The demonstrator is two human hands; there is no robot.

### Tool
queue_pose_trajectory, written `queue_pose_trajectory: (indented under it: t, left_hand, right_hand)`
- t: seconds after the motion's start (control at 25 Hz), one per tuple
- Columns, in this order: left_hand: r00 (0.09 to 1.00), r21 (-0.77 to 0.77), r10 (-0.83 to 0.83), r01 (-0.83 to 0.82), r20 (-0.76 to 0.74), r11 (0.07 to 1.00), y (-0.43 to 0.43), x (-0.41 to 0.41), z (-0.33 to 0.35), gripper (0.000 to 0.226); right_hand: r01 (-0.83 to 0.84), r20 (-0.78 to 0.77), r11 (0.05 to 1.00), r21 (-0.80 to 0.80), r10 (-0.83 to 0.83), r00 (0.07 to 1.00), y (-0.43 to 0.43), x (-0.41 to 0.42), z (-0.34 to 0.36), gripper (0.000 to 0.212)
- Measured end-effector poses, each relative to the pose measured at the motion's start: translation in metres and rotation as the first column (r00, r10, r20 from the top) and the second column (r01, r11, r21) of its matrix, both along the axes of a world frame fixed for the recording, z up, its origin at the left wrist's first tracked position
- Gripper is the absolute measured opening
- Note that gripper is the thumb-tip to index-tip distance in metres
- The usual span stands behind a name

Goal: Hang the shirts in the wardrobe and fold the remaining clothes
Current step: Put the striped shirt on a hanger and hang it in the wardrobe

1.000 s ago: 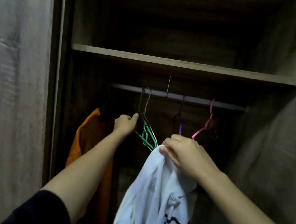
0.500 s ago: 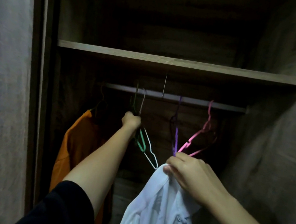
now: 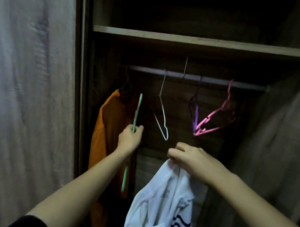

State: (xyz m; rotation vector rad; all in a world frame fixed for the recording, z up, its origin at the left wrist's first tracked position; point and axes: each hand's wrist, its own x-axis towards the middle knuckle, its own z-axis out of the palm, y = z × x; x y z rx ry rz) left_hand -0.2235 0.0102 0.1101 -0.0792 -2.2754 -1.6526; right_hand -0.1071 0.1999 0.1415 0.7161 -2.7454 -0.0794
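I face an open wardrobe with a metal rail (image 3: pixel 195 78) under a shelf. My left hand (image 3: pixel 129 138) grips a green hanger (image 3: pixel 137 111), off the rail and held edge-on below it. My right hand (image 3: pixel 192 159) pinches the top of a white shirt with navy stripes (image 3: pixel 162 208), which hangs down in front of the wardrobe. An orange shirt (image 3: pixel 106 138) hangs on a dark hanger at the rail's left end. A white wire hanger (image 3: pixel 161 115), a purple hanger (image 3: pixel 196 112) and a pink hanger (image 3: pixel 216 117) hang bare on the rail.
A wooden shelf (image 3: pixel 210 43) spans the wardrobe above the rail. The sliding door (image 3: pixel 21 94) stands at the left and the wardrobe's side wall (image 3: pixel 283 152) at the right. The interior behind the hangers is dark.
My left hand has lifted the green hanger off the rail and brought it down and toward me. The white hanger swings free. My right hand still holds the striped shirt.
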Motion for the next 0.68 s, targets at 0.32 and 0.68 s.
queue_pose_trajectory:
  t: [0.32,0.68]
  left_hand:
    - [0.988,-0.445,0.037,-0.100,-0.148,0.890,-0.126,0.094,-0.008,0.034]
    - [0.943,-0.110,-0.303,0.289,-0.139,0.951,-0.229,0.178,-0.026,0.019]
  right_hand:
    - [-0.036,0.116,0.939,0.341,-0.004,0.993,-0.057,0.012,-0.006,0.031]
    - [0.161,0.200,0.976,0.150,-0.189,0.961,-0.068,0.015,-0.011,0.061]
